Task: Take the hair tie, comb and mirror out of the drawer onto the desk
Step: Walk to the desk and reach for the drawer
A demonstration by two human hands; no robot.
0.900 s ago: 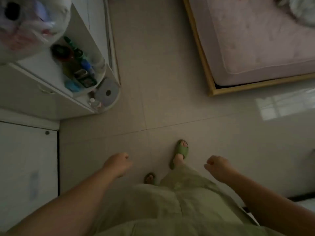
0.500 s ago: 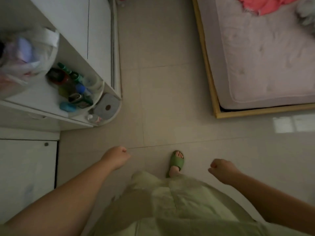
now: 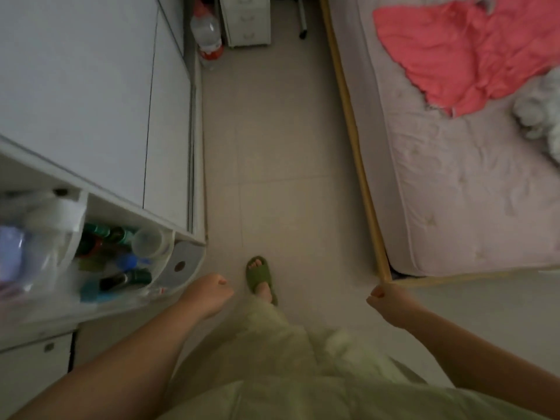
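No hair tie, comb or mirror shows in the head view. A small white drawer unit (image 3: pixel 247 19) stands at the far end of the floor aisle, its drawers closed. My left hand (image 3: pixel 209 294) hangs low at the left, curled into a loose fist with nothing in it. My right hand (image 3: pixel 385 301) is a fist too, empty, near the corner of the bed frame (image 3: pixel 356 153). One foot in a green slipper (image 3: pixel 259 275) is stepped forward between them.
A white cabinet (image 3: pixel 91 101) lines the left side, with a corner shelf (image 3: pixel 127 262) of bottles and a plastic bag (image 3: pixel 33 244). A bed with a pink blanket (image 3: pixel 460 53) fills the right. A large water bottle (image 3: pixel 206 34) stands on the tiled floor beside the drawer unit.
The view has moved forward and tilted up along the aisle; the drawer unit, water bottle and blanket have come into sight. Both hands stay as fists, swinging with the walk.
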